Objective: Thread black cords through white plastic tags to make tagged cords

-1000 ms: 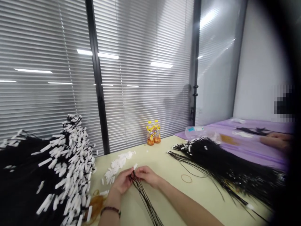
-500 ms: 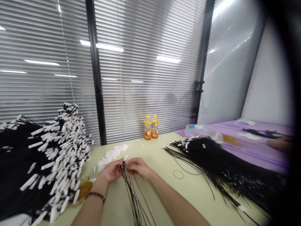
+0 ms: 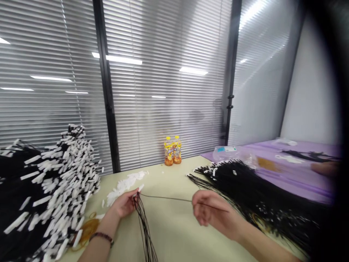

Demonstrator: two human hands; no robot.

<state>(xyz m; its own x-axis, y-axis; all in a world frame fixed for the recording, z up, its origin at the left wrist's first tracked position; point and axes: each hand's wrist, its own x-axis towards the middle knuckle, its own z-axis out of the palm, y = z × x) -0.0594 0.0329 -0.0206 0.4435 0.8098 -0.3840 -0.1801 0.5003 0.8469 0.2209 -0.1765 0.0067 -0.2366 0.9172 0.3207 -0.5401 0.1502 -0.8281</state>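
My left hand [image 3: 125, 204] is closed on the top end of a thin bundle of black cords [image 3: 144, 225], which hangs down toward the table's near edge. A small white tube [image 3: 141, 188] sticks out at the fingertips of that hand. One single black cord [image 3: 166, 198] stretches from there to my right hand [image 3: 209, 211], whose curled fingers pinch it; its tail runs across the palm. Left of my left hand lies a scattered heap of small white tubes [image 3: 125, 185].
A large pile of black cords with white tube ends [image 3: 71, 174] rises at left, beside amber rubber bands [image 3: 88, 230]. More black cords [image 3: 253, 189] lie at right. Two drink bottles [image 3: 172, 152] stand by the blinds. Another person's hand [image 3: 324, 168] shows over the purple table cover [image 3: 283, 182].
My right hand has moved right, away from my left hand, drawing one cord out taut between them. My left hand still grips the bundle. The view has shifted slightly.
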